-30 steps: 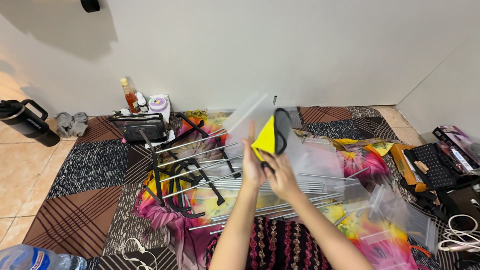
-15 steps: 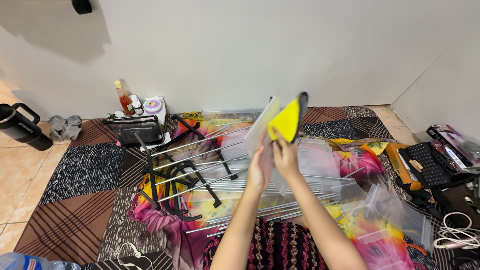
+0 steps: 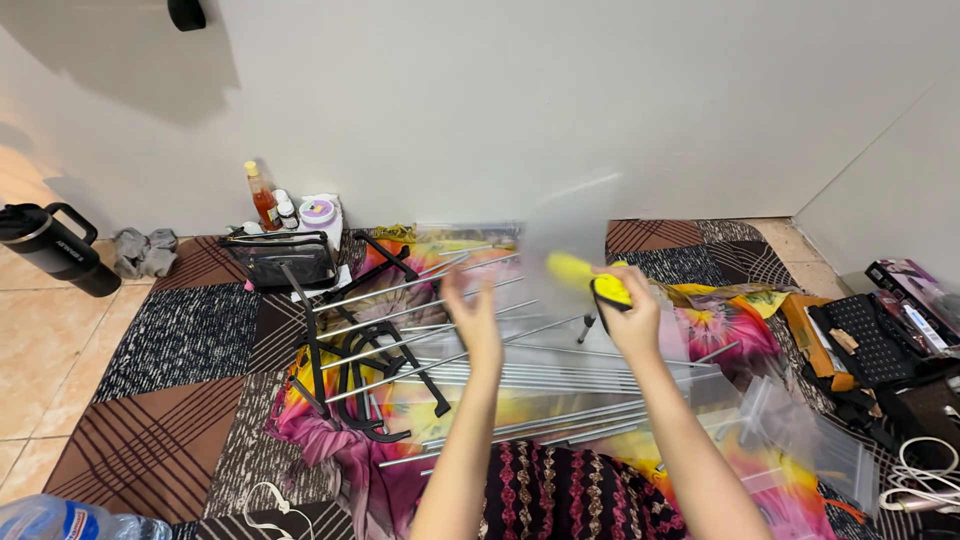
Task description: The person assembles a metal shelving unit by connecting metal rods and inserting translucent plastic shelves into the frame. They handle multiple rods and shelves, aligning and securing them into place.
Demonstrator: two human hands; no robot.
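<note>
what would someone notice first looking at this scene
Most likely the two bare hands raised mid-frame: the right hand grips a bright yellow tool with a black part, while the left hand is open and blurred. Below them lies a spread of silver metal rods and black frame pieces on a vivid pink and yellow cloth. A black mug stands by the wall at far left.

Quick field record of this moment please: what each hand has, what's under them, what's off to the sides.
right hand: gripping a yellow-and-black tool, a blurred clear plastic bag by it
left hand: open, fingers spread, holding nothing
below the hands: metal rods and black frame parts on a colourful cloth
far left: black mug
by the wall: bottles
</note>
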